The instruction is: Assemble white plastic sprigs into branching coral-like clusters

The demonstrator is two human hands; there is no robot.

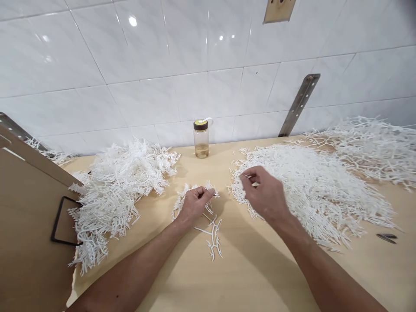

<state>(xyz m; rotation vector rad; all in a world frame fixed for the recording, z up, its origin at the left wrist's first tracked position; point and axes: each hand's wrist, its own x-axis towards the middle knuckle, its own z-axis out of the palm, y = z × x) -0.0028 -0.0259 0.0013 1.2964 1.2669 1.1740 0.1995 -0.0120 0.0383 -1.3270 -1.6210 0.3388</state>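
Note:
My left hand [196,201] is closed in a pinch on a white branched piece [212,190] near the middle of the table. Under and beside it lie more white pieces, and a loose branched piece [213,238] rests just in front. My right hand [263,190] is raised at the left edge of a wide heap of small white sticks [312,186]. Its thumb and fingertips are closed together, and whatever they hold is too small to name. On the left stands a tall heap of white branched pieces [120,182].
A bottle [201,143] with some liquid stands near the tiled wall. Small dark tweezers or snips [386,238] lie at the right. A brown cardboard box [29,216] borders the left side. More white branches [383,147] lie at the back right, beside a metal bracket [299,106].

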